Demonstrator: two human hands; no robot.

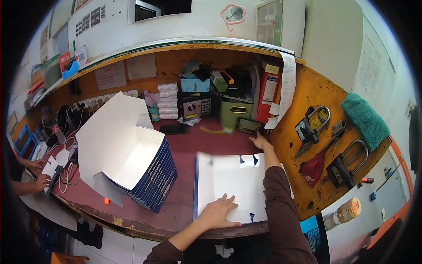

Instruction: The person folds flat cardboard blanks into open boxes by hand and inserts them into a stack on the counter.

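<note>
Flat on the desk in front of me lies a white, unfolded cardboard box blank (pixel 224 178) with dark blue edges and small blue notches. My left hand (pixel 220 212) presses on its near part, palm down and fingers spread. My right hand (pixel 260 141) reaches past the blank's far right corner, thumb apart from the fingers. Its fingertips are beside a small dark flat case (pixel 249 126), and whether they touch it cannot be seen. To the left stands a stack of nested blue-and-white boxes (pixel 160 180), the top one with its white lid raised.
At the back stand a green bin (pixel 236 115), a small safe (pixel 197 108), wrapped rolls (pixel 168 101) and a red binder (pixel 267 94). Padlocks (pixel 347 165) and a teal towel (pixel 365 121) hang on the right panel. Another person's hands (pixel 41 180) are at the far left.
</note>
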